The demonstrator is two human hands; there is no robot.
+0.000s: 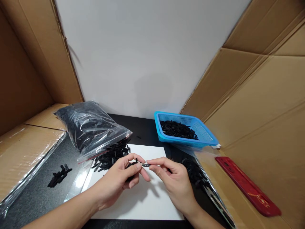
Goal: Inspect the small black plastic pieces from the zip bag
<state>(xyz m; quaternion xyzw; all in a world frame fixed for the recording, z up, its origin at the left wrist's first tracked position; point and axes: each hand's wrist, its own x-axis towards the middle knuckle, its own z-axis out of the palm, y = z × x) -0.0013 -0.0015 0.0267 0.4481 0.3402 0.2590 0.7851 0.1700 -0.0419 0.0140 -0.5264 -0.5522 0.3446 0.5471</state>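
1. No text, label, brand, number or sign can be read anywhere in the head view
2. The red phone case [247,186] at the right carries a small pale marking near its lower end, too blurred to make out
3. The clear plastic bag [89,127] of black parts and the blue basket [205,135] show no printing

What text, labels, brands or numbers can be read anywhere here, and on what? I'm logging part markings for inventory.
None can be read.
Flat red rectangular case: faint pale marks near its lower end, too blurred to read.
Clear plastic bag of small black parts: no print visible.
Blue plastic mesh basket: no label visible.
Small black part pinched between left hand and right hand: no marking legible.
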